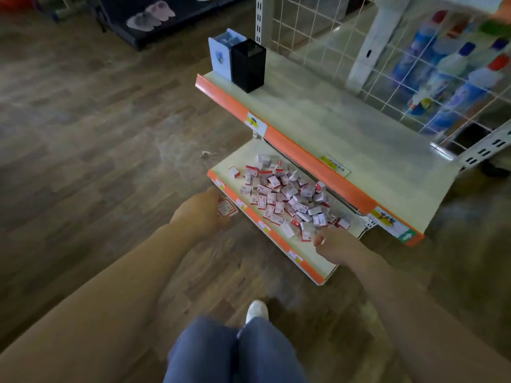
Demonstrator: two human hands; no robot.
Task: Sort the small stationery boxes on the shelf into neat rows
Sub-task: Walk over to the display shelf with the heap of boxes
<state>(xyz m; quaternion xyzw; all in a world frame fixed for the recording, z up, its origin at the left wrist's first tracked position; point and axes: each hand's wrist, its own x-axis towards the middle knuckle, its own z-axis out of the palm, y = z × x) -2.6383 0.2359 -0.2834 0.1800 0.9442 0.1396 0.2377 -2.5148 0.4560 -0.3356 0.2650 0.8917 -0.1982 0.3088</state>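
Down on the lower shelf (pixel 318 261), a loose heap of small red-and-white stationery boxes (pixel 287 200) lies jumbled, some flat, some on edge, none in rows; one box (pixel 234 171) sits a little apart at the heap's far left corner. The left hand (pixel 203 214) hovers just outside the shelf's orange front lip, its fingers curled round a single red-and-white box (pixel 227 208) held label-up. The right hand (pixel 336 244) is over the near right end of the heap, fingers loosely curled with thumb and forefinger close together; whether it pinches anything cannot be told, as the fingertips are blurred. Above, the upper shelf (pixel 345 128) carries a black box (pixel 248 64) standing upright beside a white carton (pixel 219 58), the two touching at its far left end. Behind a white wire grid (pixel 387 64), blue bottles (pixel 453 87) with red and blue caps stand blurred. A white shoe (pixel 257 310) and blue trouser legs show on the wood-look floor (pixel 83 134).
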